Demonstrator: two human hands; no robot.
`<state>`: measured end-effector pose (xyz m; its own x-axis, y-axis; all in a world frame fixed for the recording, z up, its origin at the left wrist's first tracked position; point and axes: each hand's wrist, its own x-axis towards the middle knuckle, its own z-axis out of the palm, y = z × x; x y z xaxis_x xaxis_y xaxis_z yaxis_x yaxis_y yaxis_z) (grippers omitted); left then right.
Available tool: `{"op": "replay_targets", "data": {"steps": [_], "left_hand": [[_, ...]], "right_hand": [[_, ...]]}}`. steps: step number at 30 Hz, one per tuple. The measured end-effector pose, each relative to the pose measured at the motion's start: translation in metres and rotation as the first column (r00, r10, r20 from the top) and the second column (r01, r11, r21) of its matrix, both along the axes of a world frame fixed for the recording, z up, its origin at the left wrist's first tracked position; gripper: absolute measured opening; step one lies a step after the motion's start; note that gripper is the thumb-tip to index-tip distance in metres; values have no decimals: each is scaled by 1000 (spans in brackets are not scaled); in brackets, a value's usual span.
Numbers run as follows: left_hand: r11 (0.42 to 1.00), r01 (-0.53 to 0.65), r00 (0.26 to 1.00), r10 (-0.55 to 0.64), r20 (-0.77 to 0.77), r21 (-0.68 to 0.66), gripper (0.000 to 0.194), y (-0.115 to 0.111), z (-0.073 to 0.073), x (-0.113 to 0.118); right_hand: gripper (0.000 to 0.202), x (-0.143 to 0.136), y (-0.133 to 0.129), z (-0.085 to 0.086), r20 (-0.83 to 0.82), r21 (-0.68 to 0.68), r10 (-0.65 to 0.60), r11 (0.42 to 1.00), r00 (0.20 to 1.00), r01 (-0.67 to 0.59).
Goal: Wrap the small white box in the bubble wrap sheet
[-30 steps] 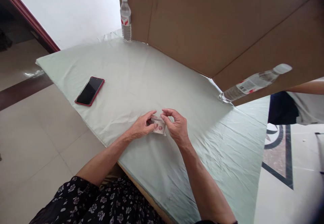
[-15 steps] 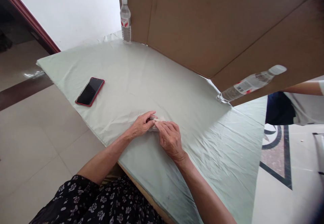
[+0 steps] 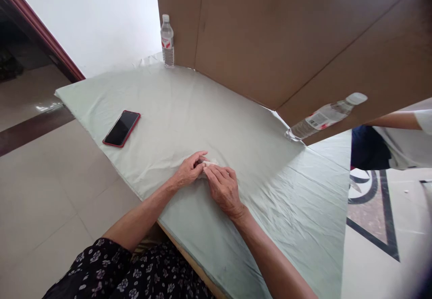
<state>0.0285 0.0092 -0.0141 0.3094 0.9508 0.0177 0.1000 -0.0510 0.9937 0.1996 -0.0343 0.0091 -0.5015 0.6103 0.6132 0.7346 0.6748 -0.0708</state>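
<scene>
Near the front edge of the cloth-covered table, my two hands meet around a small whitish, crumpled item. The fingers of my left hand close on its left end, where a small dark bit shows between thumb and forefinger. My right hand pinches the item from the right, its fingers bent together over it. Most of the item is hidden under my fingers, so I cannot make out what it is.
A phone in a red case lies to the left. One water bottle stands at the back left, another at the right, both against a brown board. A person's arm shows at far right.
The view has shifted slightly, so the phone and left bottle appear lower. My hands stay together at the whitish item, with my right fingers a little closer to my left thumb.
</scene>
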Motion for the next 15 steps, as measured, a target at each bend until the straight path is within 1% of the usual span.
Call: {"op": "replay_targets", "data": {"steps": [6,9,11,13,15], "left_hand": [[999,4,999,-2,-43,41,47,0,-2,-1],[999,3,999,-1,-48,47,47,0,-2,-1],[999,2,999,-1,-37,42,47,0,-2,0],[999,5,1000,-5,-25,31,47,0,-1,0],[1000,6,1000,-5,-14,23,48,-1,0,1]], "right_hand": [[33,0,1,-8,-7,21,17,1000,1000,-16],[34,2,-1,-7,-58,37,31,999,998,-28],[36,7,-2,-3,-149,-11,-15,1000,989,13],[40,15,0,2,-232,-99,-93,992,968,72],[49,23,5,6,-234,-202,-126,976,964,79]]}}
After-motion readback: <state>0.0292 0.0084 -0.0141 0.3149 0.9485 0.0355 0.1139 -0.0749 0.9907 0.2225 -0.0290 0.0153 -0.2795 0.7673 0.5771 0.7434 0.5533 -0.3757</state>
